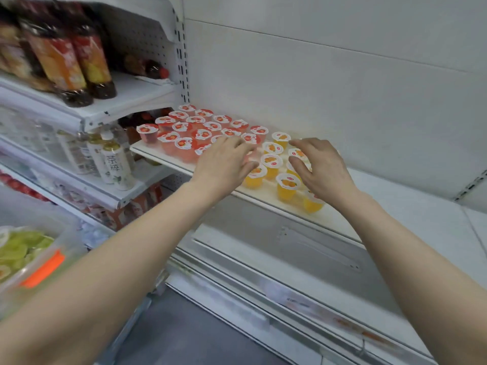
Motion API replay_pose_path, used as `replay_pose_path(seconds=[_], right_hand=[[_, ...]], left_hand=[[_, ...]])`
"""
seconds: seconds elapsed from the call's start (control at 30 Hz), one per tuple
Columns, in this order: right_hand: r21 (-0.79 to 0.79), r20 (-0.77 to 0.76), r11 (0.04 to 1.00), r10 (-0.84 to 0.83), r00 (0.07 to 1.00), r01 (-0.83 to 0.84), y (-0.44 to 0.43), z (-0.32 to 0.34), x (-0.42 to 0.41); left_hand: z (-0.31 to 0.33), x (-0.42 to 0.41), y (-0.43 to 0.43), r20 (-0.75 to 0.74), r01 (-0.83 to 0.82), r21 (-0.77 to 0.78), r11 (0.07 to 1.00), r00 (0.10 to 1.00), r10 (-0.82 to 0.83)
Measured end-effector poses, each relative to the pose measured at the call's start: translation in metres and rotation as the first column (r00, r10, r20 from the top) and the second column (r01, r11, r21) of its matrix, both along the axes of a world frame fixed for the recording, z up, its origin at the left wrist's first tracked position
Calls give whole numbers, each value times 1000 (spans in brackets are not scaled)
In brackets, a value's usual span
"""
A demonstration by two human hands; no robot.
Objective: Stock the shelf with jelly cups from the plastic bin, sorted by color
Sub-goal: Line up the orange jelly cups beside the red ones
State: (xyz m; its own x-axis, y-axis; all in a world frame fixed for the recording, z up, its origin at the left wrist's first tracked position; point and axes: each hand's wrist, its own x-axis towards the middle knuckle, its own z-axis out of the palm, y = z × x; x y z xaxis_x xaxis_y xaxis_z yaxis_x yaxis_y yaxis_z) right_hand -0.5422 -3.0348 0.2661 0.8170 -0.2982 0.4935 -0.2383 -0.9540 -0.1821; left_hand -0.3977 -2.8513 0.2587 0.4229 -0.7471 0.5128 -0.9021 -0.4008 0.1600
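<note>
Already red jelly cups fill the left of the shelf, orange cups beside them; left hand and right hand rest spread-fingered over both. Green cups wait in the plastic bin, below-left of the shelf.

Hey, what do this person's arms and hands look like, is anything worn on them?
The left forearm and right forearm are bare, with no sleeves in view. The left hand and right hand wear no gloves. No watch, bracelet or ring shows on the wrists or fingers, and no markings are visible.
</note>
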Motion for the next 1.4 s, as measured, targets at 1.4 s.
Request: replay_pose_path(seconds=[1.4], right_hand=[[452, -597, 430, 797, 94, -782, 506, -275, 423]], left_hand=[[-244, 257, 548, -302, -767, 249, 592, 519, 800]])
